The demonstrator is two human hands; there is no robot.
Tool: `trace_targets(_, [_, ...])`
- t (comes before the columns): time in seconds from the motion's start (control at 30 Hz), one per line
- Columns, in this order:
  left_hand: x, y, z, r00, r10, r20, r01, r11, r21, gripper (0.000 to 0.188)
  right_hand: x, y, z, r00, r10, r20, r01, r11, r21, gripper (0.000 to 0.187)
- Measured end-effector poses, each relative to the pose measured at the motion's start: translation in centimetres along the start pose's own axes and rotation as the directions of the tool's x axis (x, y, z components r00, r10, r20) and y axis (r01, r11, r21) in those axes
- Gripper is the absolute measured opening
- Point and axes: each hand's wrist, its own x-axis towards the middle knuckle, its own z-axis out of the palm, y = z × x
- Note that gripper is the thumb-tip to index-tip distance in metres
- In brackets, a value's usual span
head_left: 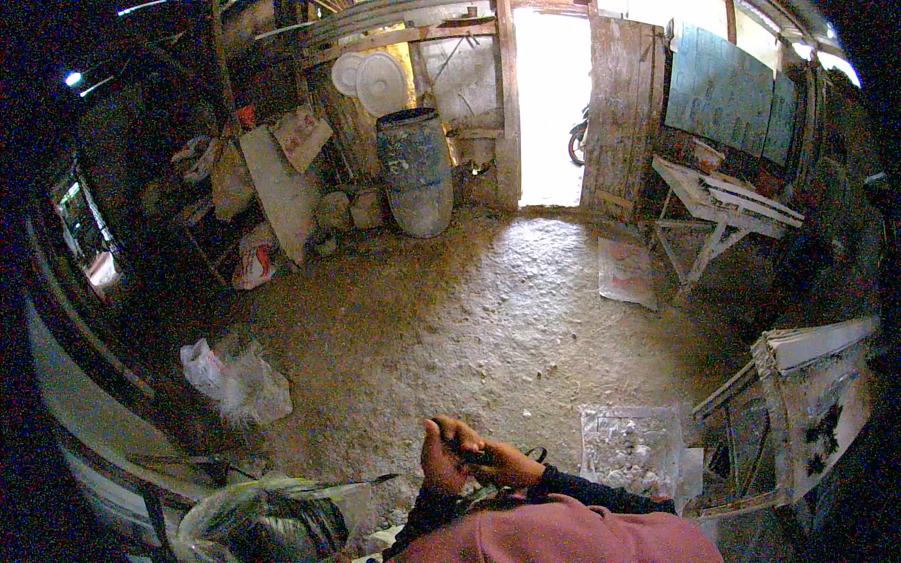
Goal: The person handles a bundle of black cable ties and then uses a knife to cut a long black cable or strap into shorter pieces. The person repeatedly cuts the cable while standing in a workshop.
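Note:
Low in the middle of the head view, my two hands are brought together in front of my body. My left hand [438, 462] points upward with its thumb side showing, its fingers curled inward. My right hand [505, 464] comes in from the right, and its fingers meet the left hand's palm. Both look closed; a dark patch lies between them, and whatever they hold, if anything, is hidden. A thin dark loop [537, 454] shows beside my right wrist. Dark cuffs cover both wrists.
A clear plastic bag [246, 383] lies on the dirt floor to the left. Plastic-wrapped material [272, 516] is at the lower left. White-topped wooden stands [815, 403] are on the right, near a plastic sheet [631, 446]. A blue barrel [413, 174] stands left of the bright doorway [552, 113].

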Motion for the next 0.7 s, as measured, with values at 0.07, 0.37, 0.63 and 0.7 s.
trace_targets(0.07, [0.1,1.4,0.3,0.999,0.029,-0.043,-0.034,0.995,-0.098,0.039,0.0,0.0,0.1,0.999,0.031,0.024,-0.028,0.99,-0.136,0.031])
trace_targets(0.37, [0.2,7.7,-1.6,0.956,0.294,-0.022,-0.291,0.93,-0.222,0.033,-0.2,1.1,-0.6,0.968,0.168,0.187,-0.094,0.932,-0.35,0.019])
trace_targets(0.63, [0.1,11.8,-4.9,0.893,0.448,0.037,-0.426,0.869,-0.251,0.029,0.1,1.7,-0.4,0.977,0.036,0.21,0.057,0.907,-0.417,0.031])
trace_targets(0.7, [0.1,11.8,-5.5,0.883,0.469,0.031,-0.452,0.864,-0.223,0.029,-0.2,0.8,-0.5,0.976,0.087,0.199,0.026,0.863,-0.505,0.034])
